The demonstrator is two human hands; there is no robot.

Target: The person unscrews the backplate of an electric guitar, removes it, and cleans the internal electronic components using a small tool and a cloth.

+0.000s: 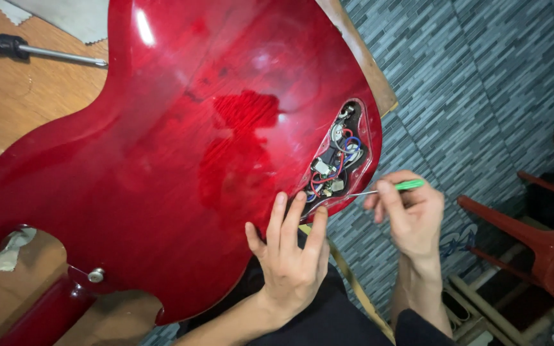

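Bracing the glossy red electric guitar body (181, 160) at lower centre, the left hand (290, 259) lies spread flat; the right hand (411, 214) pinches a slim green-handled screwdriver (392, 188), tip at the open wiring cavity (338, 157) edge. Probing there likely calls for steady aim.

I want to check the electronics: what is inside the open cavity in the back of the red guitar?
Inside the cavity of the red guitar lie red, blue and black wires, round metal parts and small components. The rim hides its lower edge; the thin tool in the right hand points in.
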